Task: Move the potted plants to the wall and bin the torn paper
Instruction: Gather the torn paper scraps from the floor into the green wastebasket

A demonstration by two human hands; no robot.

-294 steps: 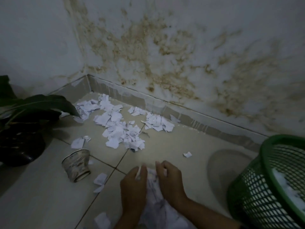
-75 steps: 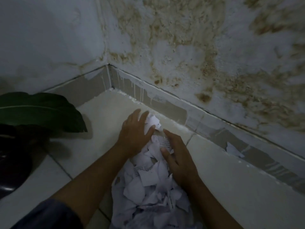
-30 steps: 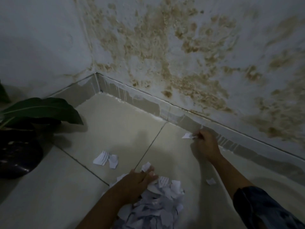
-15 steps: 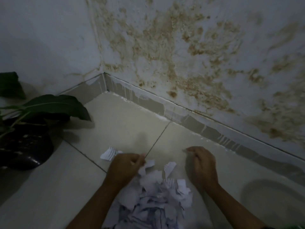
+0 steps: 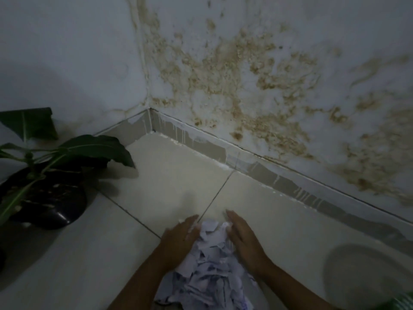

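A heap of torn white paper (image 5: 209,267) lies on the pale floor tiles near the bottom middle. My left hand (image 5: 178,239) presses against its left side and my right hand (image 5: 243,238) against its right side, fingers extended, cupping the heap between them. A potted plant (image 5: 48,193) in a dark glossy pot with long green leaves stands at the left, close to the left wall. A sliver of the green bin (image 5: 402,302) shows at the bottom right corner.
Two stained white walls meet in a corner (image 5: 149,108) with a grey skirting (image 5: 268,173) along the floor. A round shadow (image 5: 362,271) falls on the tiles at the right.
Both hands have closed in on the heap from either side and drawn it nearer to me. The loose scraps to the left of the heap are no longer on the floor.
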